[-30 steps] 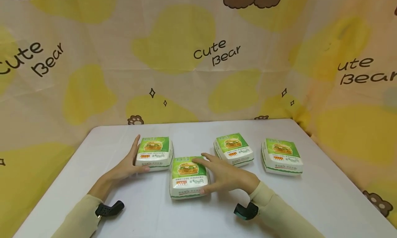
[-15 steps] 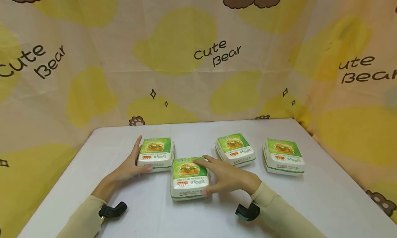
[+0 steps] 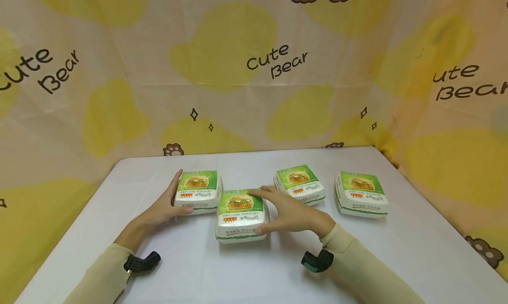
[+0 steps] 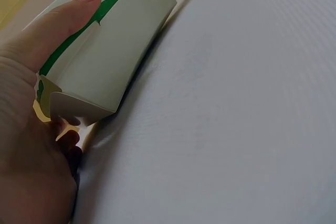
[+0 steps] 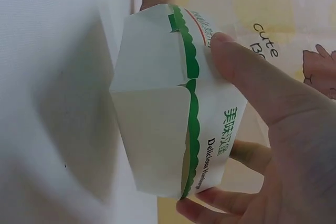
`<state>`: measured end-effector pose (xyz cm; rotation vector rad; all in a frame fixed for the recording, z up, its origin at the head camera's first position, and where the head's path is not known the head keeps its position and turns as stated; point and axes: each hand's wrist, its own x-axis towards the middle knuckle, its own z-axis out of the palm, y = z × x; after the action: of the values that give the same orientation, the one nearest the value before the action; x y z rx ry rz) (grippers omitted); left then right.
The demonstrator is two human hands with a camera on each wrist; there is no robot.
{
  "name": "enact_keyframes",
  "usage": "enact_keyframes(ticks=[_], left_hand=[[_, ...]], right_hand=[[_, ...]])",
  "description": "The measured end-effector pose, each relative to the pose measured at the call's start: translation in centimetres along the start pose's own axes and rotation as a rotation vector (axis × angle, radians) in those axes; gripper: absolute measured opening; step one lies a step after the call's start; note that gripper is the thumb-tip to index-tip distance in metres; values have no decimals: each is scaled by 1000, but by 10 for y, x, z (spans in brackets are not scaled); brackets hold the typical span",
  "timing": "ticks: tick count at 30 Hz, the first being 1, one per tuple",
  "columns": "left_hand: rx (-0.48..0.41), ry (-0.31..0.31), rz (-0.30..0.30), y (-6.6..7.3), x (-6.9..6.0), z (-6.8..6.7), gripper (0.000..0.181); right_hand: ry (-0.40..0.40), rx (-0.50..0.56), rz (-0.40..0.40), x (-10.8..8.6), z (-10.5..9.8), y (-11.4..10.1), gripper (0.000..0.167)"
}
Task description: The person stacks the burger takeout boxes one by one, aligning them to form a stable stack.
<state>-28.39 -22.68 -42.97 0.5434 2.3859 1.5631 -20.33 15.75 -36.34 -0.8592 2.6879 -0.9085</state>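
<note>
Burger box 1 [image 3: 198, 190], leftmost, is gripped by my left hand [image 3: 160, 210]; my right hand [image 3: 291, 212] grips burger box 2 [image 3: 238, 213], just beside it and nearer me. Burger box 3 [image 3: 300, 185] and burger box 4 [image 3: 361, 194] sit farther right on the white table [image 3: 234, 275].

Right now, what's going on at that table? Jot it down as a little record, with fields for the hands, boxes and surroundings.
Left hand: grips the leftmost burger box
Right hand: grips the nearest burger box
Boxes not held: back-middle box; rightmost box
Box colors: green and white
Table: white
Backdrop: yellow-patched cloth, printed "Cute Bear"
</note>
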Motion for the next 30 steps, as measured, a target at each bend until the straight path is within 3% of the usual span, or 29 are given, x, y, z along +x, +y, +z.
enact_keyframes(ticks=[14, 21, 30], left_hand=[[52, 2, -8, 9, 7, -2, 125], [27, -14, 9, 1, 1, -3, 124], [46, -33, 21, 0, 1, -5, 123]], right_hand=[[83, 59, -10, -3, -17, -5, 91], [97, 119, -30, -1, -17, -4, 91], [177, 202, -68, 0, -28, -4, 87]])
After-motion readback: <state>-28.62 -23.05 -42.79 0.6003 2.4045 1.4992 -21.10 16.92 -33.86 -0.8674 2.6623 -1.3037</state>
